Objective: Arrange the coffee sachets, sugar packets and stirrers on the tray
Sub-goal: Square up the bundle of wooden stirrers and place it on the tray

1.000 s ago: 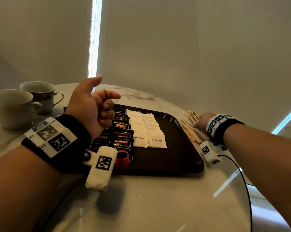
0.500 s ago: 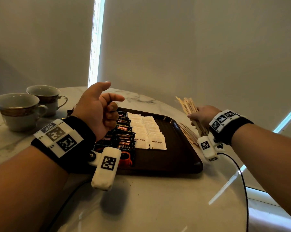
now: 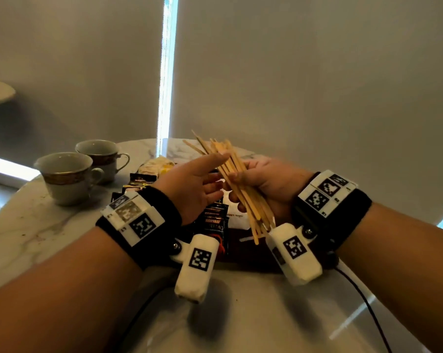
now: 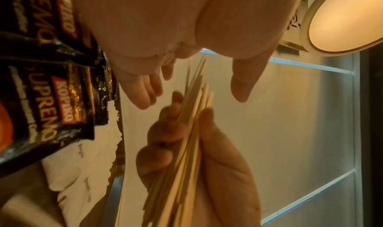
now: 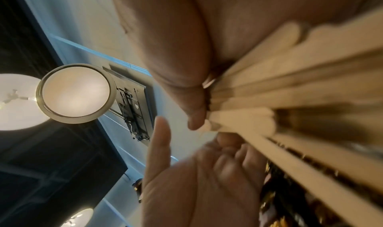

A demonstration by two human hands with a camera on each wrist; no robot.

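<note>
- A round, white marble-patterned surface [image 3: 49, 225] stands before pale grey window blinds [image 3: 304, 72], with a bright strip of daylight between two of them.
- Round ceiling lamps [image 5: 75, 93] glow in the wrist views.
- Two white teacups with gold-patterned bands [image 3: 65, 177] stand at the far left of the surface, just beside each other.
- A dark brown rectangular tray [image 3: 243, 250] lies below the hands, carrying black coffee sachets [image 4: 41, 109] in an overlapping row and white paper sugar packets [image 4: 82, 170] just beside them.
- The right hand [image 3: 269, 184] grasps a bundle of thin pale wooden stirrers [image 3: 238, 184], raised above the tray.
- The bundle's long axis is tilted, its upper ends fanning away and to the left, its lower ends pointing towards the person.
- The left hand [image 3: 192, 184] is released, fingers extended near the bundle; whether they touch it cannot be told.
</note>
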